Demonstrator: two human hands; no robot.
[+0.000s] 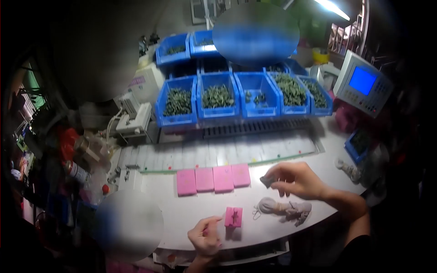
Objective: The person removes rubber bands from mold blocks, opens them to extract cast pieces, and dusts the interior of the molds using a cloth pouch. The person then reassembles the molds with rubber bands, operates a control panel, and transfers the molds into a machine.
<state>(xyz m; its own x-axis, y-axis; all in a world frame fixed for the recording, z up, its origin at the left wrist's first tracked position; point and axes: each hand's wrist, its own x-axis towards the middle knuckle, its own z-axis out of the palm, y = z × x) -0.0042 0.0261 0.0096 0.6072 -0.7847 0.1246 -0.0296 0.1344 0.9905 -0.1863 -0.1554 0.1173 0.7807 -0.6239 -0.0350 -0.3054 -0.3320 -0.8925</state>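
My right hand is over the right part of the white table, thumb and fingers pinching a small dark grey-green piece. Just beside the left of a small pink block, my left hand has its fingers curled closed. A bit of pink shows at those fingers, too small to make out. On top of the block is a dark, cross-like recess or piece. Behind it, several flat pink blocks stand in a row. Below my right hand lies a greyish cloth-like bundle with a thin loop at one end.
Blue bins with many small green pieces rise in tiers at the back. A long pale panel lies before them. A control box with a blue screen stands right. A blurred round patch hides the table's front left; a small blue bin sits far right.
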